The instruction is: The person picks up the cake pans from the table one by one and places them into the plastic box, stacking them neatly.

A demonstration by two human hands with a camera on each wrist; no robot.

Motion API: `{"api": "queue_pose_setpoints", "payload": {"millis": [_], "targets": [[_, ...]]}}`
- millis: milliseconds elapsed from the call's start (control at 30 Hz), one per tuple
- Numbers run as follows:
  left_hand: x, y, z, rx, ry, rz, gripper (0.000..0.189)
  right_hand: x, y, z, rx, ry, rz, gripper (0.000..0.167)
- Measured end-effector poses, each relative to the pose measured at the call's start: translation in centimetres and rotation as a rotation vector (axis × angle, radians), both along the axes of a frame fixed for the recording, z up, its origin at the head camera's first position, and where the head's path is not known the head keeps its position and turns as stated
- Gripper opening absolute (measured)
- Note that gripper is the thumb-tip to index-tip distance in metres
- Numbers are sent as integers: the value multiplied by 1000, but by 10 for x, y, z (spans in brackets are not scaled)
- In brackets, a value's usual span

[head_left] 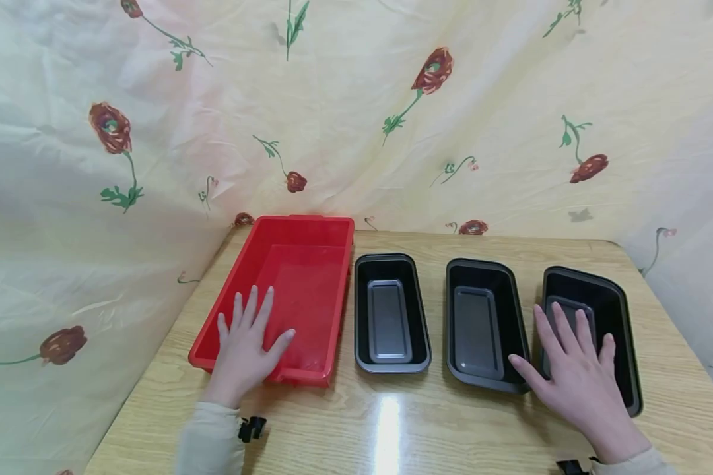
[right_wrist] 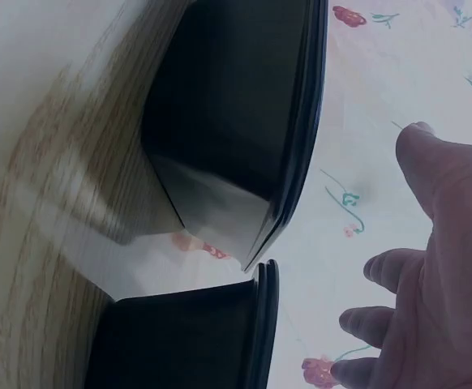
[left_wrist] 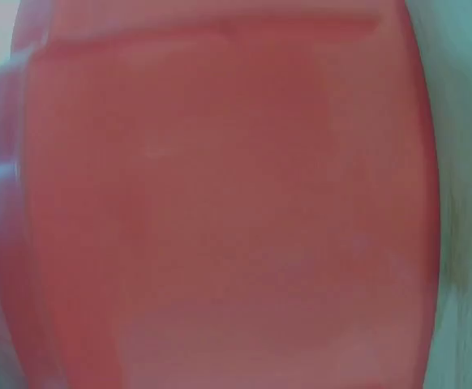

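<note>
My left hand (head_left: 245, 353), fingers spread, is over the near left part of a red plastic tray (head_left: 309, 284). Red plastic fills most of the left wrist view, and that hand does not show there. On the right, my right hand (head_left: 579, 376) spreads its fingers above the rightmost dark loaf pan (head_left: 618, 316), thumb reaching toward the middle loaf pan (head_left: 478, 330). The right wrist view has the right hand (right_wrist: 431, 267) apart from the dark pan sides. Neither hand holds anything. A third loaf pan (head_left: 389, 323) stands between the tray and the middle pan.
A wooden table (head_left: 344, 429) carries the tray and pans in a row. Behind and to the sides hangs a pale cloth (head_left: 344, 99) with printed red flowers. Black straps (head_left: 252, 429) sit at the wrists. Light glares off the table's front.
</note>
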State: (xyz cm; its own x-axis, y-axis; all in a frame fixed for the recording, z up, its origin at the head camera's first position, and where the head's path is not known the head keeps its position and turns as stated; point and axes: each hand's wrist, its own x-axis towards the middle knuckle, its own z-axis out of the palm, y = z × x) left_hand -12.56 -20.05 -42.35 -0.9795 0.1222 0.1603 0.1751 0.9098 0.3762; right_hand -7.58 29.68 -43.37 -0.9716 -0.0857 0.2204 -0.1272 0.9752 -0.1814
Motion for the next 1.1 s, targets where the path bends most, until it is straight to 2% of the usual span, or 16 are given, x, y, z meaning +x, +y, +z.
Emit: {"api": "queue_pose_setpoints", "payload": {"millis": [367, 700, 1100], "targets": [[1, -30, 0, 36, 37, 54, 89, 1, 1, -3, -28, 32, 36, 93], [4, -51, -2, 46, 23, 103, 84, 0, 1, -2, -33, 27, 40, 92], [9, -70, -6, 174, -2, 124, 79, -1, 1, -4, -36, 32, 43, 92]]}}
